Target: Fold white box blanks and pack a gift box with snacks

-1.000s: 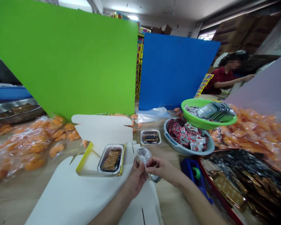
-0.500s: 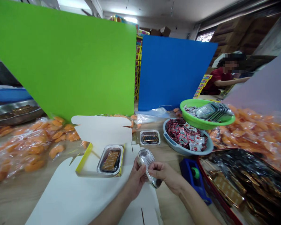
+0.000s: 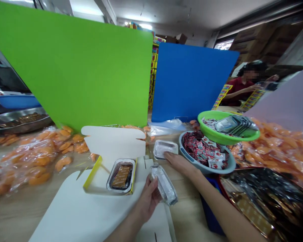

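Observation:
My left hand (image 3: 150,195) is closed around the side of a shiny silver foil tray (image 3: 164,185), tilted above the edge of the white cardboard. My right hand (image 3: 179,164) reaches forward with its fingers stretched out, fingertips at the near right rim of another foil tray (image 3: 164,148) on the table; its thumb is hidden. That tray looks pale and silvery inside. Left of my hands, a third foil tray (image 3: 121,176) with a brown-gold packet stands inside an unfolded white box (image 3: 96,178) with yellow side walls.
At the right stand a grey-blue basin (image 3: 183,151) of small red sachets, a green basin (image 3: 254,134) of flat packs, a blue tape dispenser (image 3: 212,208) and a box of dark and gold packets (image 3: 252,208). Orange bagged pieces (image 3: 37,151) lie left. A co-worker (image 3: 238,87) sits behind.
My right hand has left the tray in my left hand and moved forward to the tray on the table. That tray's inside, dark before, now looks silvery. The view has shifted slightly.

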The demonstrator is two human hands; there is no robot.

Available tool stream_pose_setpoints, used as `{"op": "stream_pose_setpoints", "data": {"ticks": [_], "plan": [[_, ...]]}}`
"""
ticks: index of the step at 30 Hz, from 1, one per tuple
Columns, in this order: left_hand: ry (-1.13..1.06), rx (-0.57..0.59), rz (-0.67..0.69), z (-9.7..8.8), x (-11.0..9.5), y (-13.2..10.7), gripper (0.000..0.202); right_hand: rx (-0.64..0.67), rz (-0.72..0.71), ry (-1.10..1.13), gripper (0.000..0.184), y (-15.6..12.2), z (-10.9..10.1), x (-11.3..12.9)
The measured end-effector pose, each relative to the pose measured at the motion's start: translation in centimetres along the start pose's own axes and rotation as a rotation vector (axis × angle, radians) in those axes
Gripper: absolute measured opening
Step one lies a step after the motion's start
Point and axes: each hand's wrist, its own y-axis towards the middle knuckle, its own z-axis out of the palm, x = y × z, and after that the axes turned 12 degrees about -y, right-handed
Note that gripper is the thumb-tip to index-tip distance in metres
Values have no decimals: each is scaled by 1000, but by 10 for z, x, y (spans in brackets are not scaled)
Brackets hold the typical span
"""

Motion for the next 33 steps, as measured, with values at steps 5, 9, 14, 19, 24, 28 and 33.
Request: {"op": "stream_pose_setpoints", "data": {"ticks": [5, 9, 14, 19, 24, 28, 33], "plan": [[-22, -17, -18, -1, 1, 1, 35, 31, -11, -63, 29, 5, 15, -15], [-20, 3, -35, -4, 2, 1, 35, 34, -16, -96, 33, 10, 11, -25], [-6, 2, -26, -5, 1, 2, 33, -26, -16, -141, 45, 13, 12, -29], [-11, 10, -35, -7, 2, 3, 31, -6, 5, -156, 29, 13, 23, -35], [-4, -3, -54, -7, 3, 3, 31, 34, 21, -143, 31, 17, 21, -48], [-9, -19, -70, -7, 4, 3, 32, 40, 31, -140, 36, 16, 15, -52], [-21, -36, -90, -8, 4, 3, 28, 7, 20, -180, 45, 16, 17, -43]]}}
